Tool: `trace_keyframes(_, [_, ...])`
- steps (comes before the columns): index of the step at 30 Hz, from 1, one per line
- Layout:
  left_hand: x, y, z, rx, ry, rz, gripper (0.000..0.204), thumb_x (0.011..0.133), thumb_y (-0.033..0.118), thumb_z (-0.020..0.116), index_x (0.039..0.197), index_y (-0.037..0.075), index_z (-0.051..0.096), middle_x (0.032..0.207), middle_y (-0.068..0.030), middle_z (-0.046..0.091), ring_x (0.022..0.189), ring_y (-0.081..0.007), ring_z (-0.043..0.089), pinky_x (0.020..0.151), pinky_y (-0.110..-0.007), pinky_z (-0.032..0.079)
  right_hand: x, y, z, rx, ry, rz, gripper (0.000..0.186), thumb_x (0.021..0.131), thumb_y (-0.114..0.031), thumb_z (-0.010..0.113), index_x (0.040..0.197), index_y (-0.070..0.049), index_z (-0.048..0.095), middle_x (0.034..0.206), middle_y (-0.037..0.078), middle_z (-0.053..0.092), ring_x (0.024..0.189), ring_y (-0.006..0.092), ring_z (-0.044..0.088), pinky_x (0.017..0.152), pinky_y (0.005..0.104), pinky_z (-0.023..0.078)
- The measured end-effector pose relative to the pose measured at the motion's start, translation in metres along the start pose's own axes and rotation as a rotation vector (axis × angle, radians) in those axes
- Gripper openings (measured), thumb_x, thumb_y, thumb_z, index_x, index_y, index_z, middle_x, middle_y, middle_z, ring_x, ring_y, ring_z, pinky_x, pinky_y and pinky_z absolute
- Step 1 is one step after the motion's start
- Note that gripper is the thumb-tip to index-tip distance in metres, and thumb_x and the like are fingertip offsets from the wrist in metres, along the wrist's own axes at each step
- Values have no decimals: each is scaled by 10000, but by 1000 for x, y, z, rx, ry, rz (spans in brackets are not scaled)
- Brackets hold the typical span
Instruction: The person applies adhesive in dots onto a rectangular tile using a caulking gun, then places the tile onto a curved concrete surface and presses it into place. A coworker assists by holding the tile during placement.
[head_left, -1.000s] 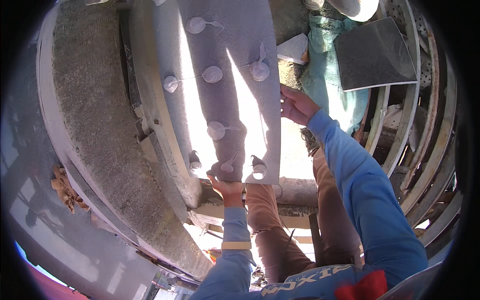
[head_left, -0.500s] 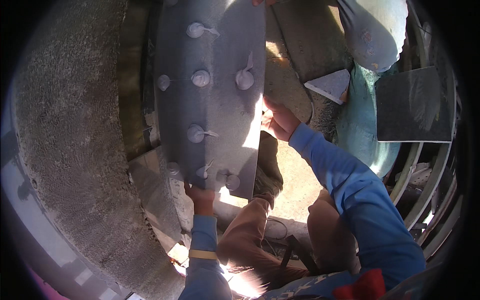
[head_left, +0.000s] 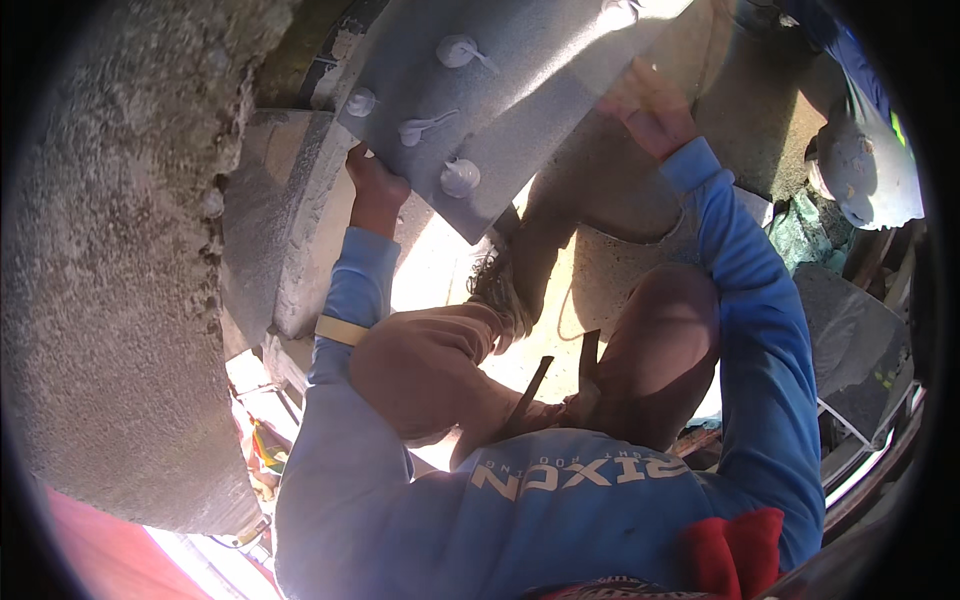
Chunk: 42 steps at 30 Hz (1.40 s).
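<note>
The left hand [head_left: 378, 190] curls its grip around the near edge of the grey slab [head_left: 520, 115], beyond the knees [head_left: 665, 335], presumably sparing the pale dabs [head_left: 460, 178] on top. The right hand [head_left: 652, 112] is loosely open by the right edge; contact is unclear.

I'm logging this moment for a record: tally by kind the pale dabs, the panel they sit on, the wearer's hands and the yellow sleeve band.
Pale dabs: 5, one of them cut off at the top edge
Grey panel: 1
Hands: 2, left hand and right hand
Yellow band: 1
Total: 9
</note>
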<state>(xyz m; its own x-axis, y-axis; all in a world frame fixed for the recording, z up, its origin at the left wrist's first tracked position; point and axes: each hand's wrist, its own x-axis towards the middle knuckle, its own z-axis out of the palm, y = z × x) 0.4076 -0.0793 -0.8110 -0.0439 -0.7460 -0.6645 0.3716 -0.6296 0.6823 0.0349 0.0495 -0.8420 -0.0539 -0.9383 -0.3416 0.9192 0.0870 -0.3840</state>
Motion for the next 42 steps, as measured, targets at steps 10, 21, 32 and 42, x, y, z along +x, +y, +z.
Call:
trace_keyframes(10, [42, 33, -15, -19, -45, -10, 676, 967, 442, 307, 1489, 19, 375, 1547, -140, 387, 1419, -304, 375, 1202, -417, 240, 25, 8, 21, -83, 57, -14, 725, 1043, -226, 475, 1525, 59, 14, 1611, 250, -23, 1494, 410, 97, 1110, 639, 370])
trace_keyframes(21, [62, 32, -41, -50, 9, -33, 724, 999, 497, 289, 1522, -3, 286, 1574, -182, 313, 1447, -325, 324, 1199, -446, 258, 39, 29, 30, -177, 50, -32, 494, 1049, -225, 439, 1412, 75, 288, 1504, 225, 281, 1377, 411, 335, 1054, 559, 456])
trace_keyframes(32, [66, 25, -51, 61, -105, 27, 503, 1075, 343, 300, 1473, 44, 374, 1496, -144, 419, 1382, -262, 424, 1149, -428, 379, 42, 27, 40, -275, 155, -40, 377, 1071, -219, 367, 1325, 52, 431, 1306, 187, 539, 1178, 325, 563, 1014, 474, 501])
trace_keyframes(42, [88, 26, -55, 195, -84, 102, 662, 1053, 546, 275, 1499, 61, 337, 1521, -125, 398, 1384, -282, 420, 1150, -420, 372, 71, 33, -15, -247, -41, -107, 396, 1005, -170, 528, 1337, 33, 453, 1264, 200, 571, 1121, 341, 609, 984, 464, 515])
